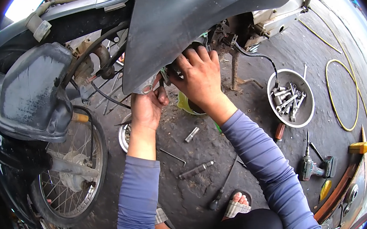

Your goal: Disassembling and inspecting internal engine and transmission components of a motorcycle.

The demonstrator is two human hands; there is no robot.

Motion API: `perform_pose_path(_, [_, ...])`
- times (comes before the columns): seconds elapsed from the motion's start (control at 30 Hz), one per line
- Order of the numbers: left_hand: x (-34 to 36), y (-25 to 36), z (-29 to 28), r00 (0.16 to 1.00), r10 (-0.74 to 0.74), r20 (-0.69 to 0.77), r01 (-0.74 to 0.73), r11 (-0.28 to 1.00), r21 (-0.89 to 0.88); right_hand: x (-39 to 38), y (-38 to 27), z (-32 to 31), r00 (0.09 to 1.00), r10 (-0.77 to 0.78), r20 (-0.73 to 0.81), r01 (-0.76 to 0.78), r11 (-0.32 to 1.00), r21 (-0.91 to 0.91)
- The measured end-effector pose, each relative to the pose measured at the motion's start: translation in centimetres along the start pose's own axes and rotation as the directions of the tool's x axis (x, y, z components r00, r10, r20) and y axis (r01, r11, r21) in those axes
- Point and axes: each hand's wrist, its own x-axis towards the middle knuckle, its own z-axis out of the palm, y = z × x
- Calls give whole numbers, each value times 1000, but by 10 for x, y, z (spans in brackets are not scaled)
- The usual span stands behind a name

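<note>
A motorbike's grey plastic side panel (191, 14) hangs over both my hands. My left hand (147, 109) is closed at the panel's lower corner, fingers curled; what lies inside them is hidden. To its right, my right hand (200, 75) reaches up beneath the panel's edge with bent fingers, gripping somewhere among the engine parts. Its fingertips and whatever they hold are out of sight. Below the right hand stands a yellow-green container (184, 104), partly covered by that hand. A metal bowl (125, 140) shows behind my left wrist.
Several wrenches and sockets fill a round metal bowl (313, 110) at right. A screwdriver (279, 131), a cordless drill (314, 168), a socket (192, 134) and a hex key (173, 157) lie on the dark floor. The front wheel (72, 173) is at left; a yellow hose (331, 93) curls at far right.
</note>
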Motion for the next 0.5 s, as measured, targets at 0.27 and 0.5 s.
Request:
perform_pose_path(0.27, [-104, -47, 9, 957, 111, -266, -100, 993, 56, -61, -29, -39, 979, -152, 135, 99, 937, 336])
perform_pose_path(0.5, [-140, -96, -71, 890, -49, -453, 76, 996, 42, -116, -53, -20, 861, -304, 408, 67, 862, 502])
